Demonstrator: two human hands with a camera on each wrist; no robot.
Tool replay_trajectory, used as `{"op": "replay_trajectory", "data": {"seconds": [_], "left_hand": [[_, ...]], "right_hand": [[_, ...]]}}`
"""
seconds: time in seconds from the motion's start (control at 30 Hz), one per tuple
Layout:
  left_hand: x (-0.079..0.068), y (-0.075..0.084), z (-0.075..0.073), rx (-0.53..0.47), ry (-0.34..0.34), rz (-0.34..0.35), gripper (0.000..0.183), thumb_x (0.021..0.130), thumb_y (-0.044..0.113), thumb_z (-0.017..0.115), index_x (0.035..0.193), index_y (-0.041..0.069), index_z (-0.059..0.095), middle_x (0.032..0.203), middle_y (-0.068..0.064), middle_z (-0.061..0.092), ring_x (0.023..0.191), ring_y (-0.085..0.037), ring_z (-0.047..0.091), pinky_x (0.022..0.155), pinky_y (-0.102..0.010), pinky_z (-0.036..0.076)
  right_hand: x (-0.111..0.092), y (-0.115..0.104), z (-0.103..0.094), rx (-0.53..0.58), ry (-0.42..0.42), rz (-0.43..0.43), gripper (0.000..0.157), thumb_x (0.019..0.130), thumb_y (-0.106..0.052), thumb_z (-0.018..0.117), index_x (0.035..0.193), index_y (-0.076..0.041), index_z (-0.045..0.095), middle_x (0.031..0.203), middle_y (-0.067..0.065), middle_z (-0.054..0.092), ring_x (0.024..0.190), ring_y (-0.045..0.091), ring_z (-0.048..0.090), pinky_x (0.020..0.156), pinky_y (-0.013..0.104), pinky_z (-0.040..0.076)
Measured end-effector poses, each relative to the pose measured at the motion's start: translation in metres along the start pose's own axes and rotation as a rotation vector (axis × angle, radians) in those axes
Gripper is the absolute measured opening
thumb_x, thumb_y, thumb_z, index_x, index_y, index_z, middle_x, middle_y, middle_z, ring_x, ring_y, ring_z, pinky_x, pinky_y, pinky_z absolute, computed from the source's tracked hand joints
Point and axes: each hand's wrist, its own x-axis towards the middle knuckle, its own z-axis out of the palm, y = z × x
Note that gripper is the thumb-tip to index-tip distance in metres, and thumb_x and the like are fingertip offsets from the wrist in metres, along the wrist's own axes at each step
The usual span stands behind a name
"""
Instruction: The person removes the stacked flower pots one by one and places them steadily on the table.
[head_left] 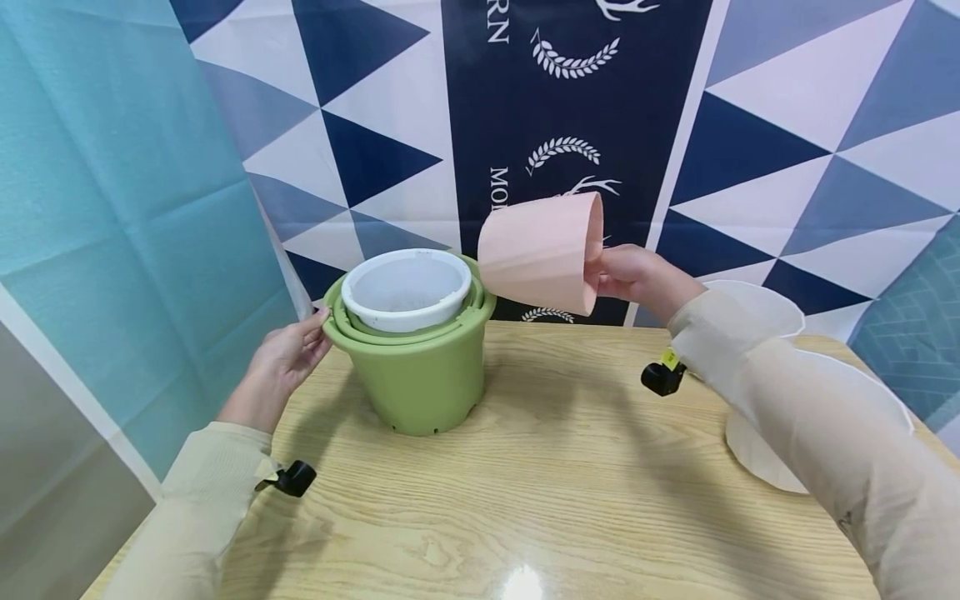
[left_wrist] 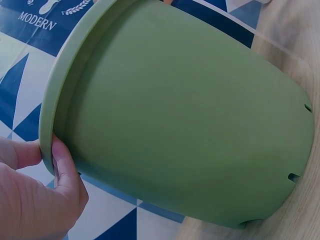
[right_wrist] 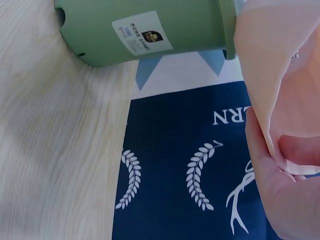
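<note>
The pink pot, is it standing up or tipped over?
Tipped onto its side. The right hand pinches the rim of the pink pot in the air, and its open mouth faces sideways, toward that arm.

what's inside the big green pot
A white pot sits nested in the green pot, ringed by at least one inner green rim. What lies beneath the white pot is hidden.

nested pots [head_left: 416, 383] left, raised pot [head_left: 532, 254] right
</note>
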Motion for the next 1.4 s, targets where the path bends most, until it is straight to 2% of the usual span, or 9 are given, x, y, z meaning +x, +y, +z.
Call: {"op": "replay_trajectory", "data": {"seconds": [0.2,0.4,0.7,0.87,1.0,1.1,1.2,1.3,1.4], "left_hand": [[-0.002,0.001,0.001,0.001,-0.006,0.004,0.013,0.090,0.005,0.064,0.098,0.008,0.054,0.078,-0.001,0.066,0.074,-0.006,0.065,0.071,-0.014,0.059],[-0.002,0.001,0.002,0.002,-0.003,0.004,0.016,0.090,0.005,0.065,0.100,0.008,0.053,0.078,-0.001,0.065,0.075,-0.006,0.065,0.071,-0.014,0.059],[-0.002,-0.001,-0.001,-0.005,0.020,-0.014,0.021,0.090,0.005,0.064,0.105,0.009,0.051,0.078,0.000,0.066,0.075,-0.005,0.065,0.071,-0.014,0.059],[-0.002,-0.002,-0.001,0.000,0.020,-0.016,0.022,0.089,0.006,0.065,0.106,0.009,0.051,0.078,0.000,0.065,0.075,-0.005,0.065,0.071,-0.014,0.059],[-0.002,-0.002,0.001,-0.004,0.019,-0.016,0.022,0.089,0.006,0.065,0.105,0.008,0.051,0.078,0.000,0.065,0.075,-0.005,0.065,0.071,-0.014,0.059],[-0.002,-0.001,0.002,-0.001,0.018,-0.013,0.023,0.089,0.006,0.065,0.106,0.008,0.050,0.079,0.000,0.064,0.075,-0.005,0.064,0.071,-0.014,0.058],[-0.002,-0.001,0.002,0.002,0.016,-0.012,0.023,0.089,0.006,0.065,0.106,0.008,0.050,0.079,0.000,0.064,0.075,-0.005,0.064,0.071,-0.013,0.058],[-0.003,-0.001,0.001,0.001,0.013,-0.011,0.022,0.089,0.006,0.065,0.105,0.008,0.050,0.079,0.000,0.064,0.074,-0.005,0.064,0.071,-0.013,0.058],[-0.003,-0.001,0.001,0.001,0.010,-0.007,0.020,0.089,0.006,0.065,0.104,0.009,0.051,0.079,0.000,0.064,0.074,-0.005,0.064,0.071,-0.013,0.058]], "right_hand": [[-0.004,0.003,-0.011,-0.018,0.015,0.035,0.034,0.096,0.000,0.052,0.070,-0.018,0.065,0.074,-0.011,0.066,0.073,0.002,0.062,0.068,0.015,0.055],[-0.006,0.008,-0.020,-0.217,0.122,0.027,0.005,0.097,-0.011,0.054,0.095,-0.007,0.057,0.074,-0.012,0.061,0.069,0.000,0.060,0.066,0.012,0.055],[-0.007,0.010,-0.025,-0.389,0.216,0.028,0.049,0.095,-0.014,0.059,0.136,0.010,0.044,0.074,-0.012,0.064,0.069,0.000,0.059,0.067,0.015,0.056],[-0.007,0.015,-0.027,-0.614,0.294,-0.005,0.043,0.092,-0.014,0.063,0.126,0.010,0.055,0.102,0.015,0.067,0.087,0.017,0.062,0.088,0.035,0.058],[-0.009,0.019,-0.029,-0.802,0.360,-0.024,0.037,0.089,-0.016,0.065,0.117,0.007,0.064,0.115,0.024,0.066,0.096,0.030,0.063,0.086,0.043,0.058],[-0.010,0.019,-0.033,-0.886,0.376,-0.048,0.035,0.087,-0.016,0.065,0.113,0.007,0.066,0.100,0.023,0.070,0.086,0.030,0.063,0.069,0.034,0.059],[-0.012,0.020,-0.039,-0.938,0.379,-0.078,0.031,0.085,-0.014,0.065,0.107,0.009,0.068,0.078,0.015,0.070,0.073,0.024,0.057,0.053,0.026,0.049],[-0.012,0.021,-0.046,-0.981,0.374,-0.083,0.022,0.084,-0.012,0.063,0.092,0.008,0.070,0.058,0.003,0.062,0.060,0.018,0.052,0.047,0.024,0.042],[-0.012,0.023,-0.054,-0.998,0.364,-0.056,0.020,0.084,-0.012,0.062,0.084,0.007,0.070,0.051,-0.004,0.055,0.053,0.013,0.051,0.047,0.023,0.044]]}}
